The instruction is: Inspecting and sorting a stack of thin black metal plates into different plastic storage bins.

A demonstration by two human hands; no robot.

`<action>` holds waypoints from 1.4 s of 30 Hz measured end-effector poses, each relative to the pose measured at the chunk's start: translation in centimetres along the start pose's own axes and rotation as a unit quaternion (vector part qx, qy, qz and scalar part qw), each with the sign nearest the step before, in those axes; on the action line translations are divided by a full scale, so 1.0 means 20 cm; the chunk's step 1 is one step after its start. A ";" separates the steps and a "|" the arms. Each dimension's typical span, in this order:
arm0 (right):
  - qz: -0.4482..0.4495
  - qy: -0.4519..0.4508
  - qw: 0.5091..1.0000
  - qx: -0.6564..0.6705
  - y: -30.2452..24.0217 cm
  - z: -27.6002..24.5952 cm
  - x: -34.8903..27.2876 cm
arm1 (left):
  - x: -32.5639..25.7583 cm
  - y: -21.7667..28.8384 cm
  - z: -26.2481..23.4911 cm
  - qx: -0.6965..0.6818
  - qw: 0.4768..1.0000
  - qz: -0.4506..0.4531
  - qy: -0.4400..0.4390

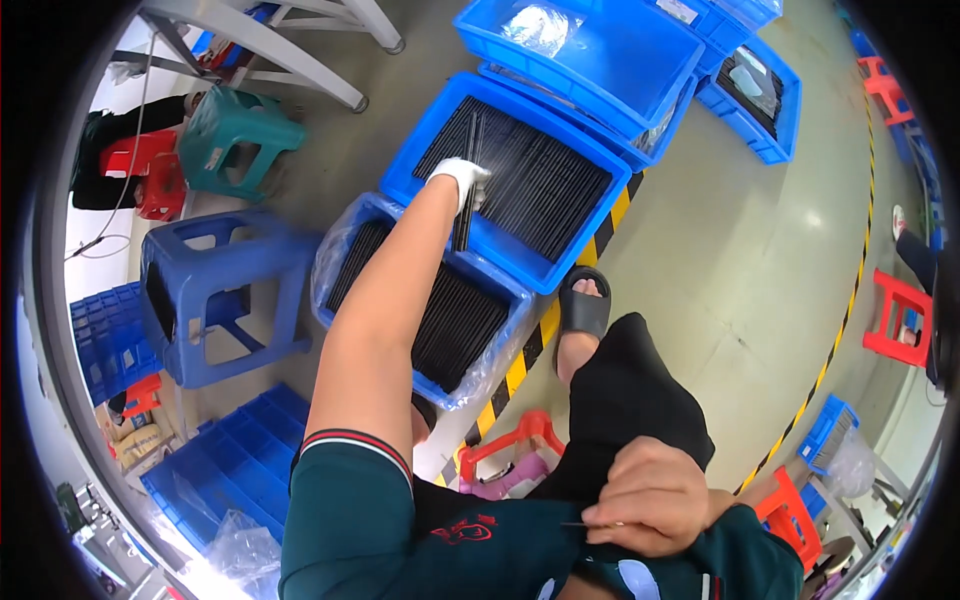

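Note:
My left hand [460, 180], in a white glove, is closed round a long thin black strip [462, 232] above the far blue bin [545, 272]. Rows of similar black strips [560, 190] lie close together inside that bin. Nearer to me, a second blue bin [520, 296] lined with clear plastic holds more black strips [455, 330], partly hidden under my left forearm. Against my chest, my bare right hand [650, 500] is closed on a thin metal tool [575, 524]; only its narrow tip shows, so its kind is unclear.
Stacked blue bins [640, 60] stand beyond the far bin. To the left are a blue stool [225, 300], a green stool [235, 135] and a blue crate [235, 455]. Black-and-yellow floor tape [545, 340] runs beside the bins. A person sits at the far left.

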State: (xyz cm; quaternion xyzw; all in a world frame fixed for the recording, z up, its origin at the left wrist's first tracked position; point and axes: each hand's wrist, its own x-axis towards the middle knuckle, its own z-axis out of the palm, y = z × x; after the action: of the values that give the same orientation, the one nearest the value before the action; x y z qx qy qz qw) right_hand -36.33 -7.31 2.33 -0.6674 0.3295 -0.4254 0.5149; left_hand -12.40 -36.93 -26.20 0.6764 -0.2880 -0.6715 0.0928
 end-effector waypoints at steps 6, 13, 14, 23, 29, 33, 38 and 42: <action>0.070 0.057 0.996 0.013 0.05 -0.09 -0.01 | 0.48 0.02 0.08 0.130 0.991 -0.033 0.002; 0.044 0.062 0.997 0.023 0.05 -0.15 0.08 | 0.88 0.01 -0.23 0.331 0.906 -0.014 0.264; 0.077 0.078 0.994 -0.018 0.10 -0.17 0.07 | 0.85 0.07 0.10 0.400 0.891 -0.021 0.215; 0.086 0.071 0.993 -0.026 0.10 -0.18 0.09 | 0.61 0.11 0.23 0.492 0.789 0.116 0.350; 0.092 0.072 0.993 -0.014 0.09 -0.17 0.08 | 0.57 0.02 0.11 0.462 0.811 0.179 0.311; 0.078 0.069 0.995 -0.005 0.09 -0.16 0.07 | 0.48 -0.02 0.00 0.493 0.811 0.137 0.284; 0.071 0.065 0.995 -0.003 0.09 -0.15 0.08 | 0.42 -0.08 -0.01 0.510 0.807 0.124 0.270; 0.075 0.065 0.995 -0.006 0.09 -0.15 0.08 | 0.43 -0.11 0.07 0.530 0.768 0.196 0.301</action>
State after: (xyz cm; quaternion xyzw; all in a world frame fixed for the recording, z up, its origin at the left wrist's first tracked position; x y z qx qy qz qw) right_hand -38.30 -10.36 1.20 -0.6147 0.4145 -0.4260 0.5185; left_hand -13.74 -39.15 -34.84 0.7142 -0.6820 -0.1416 -0.0686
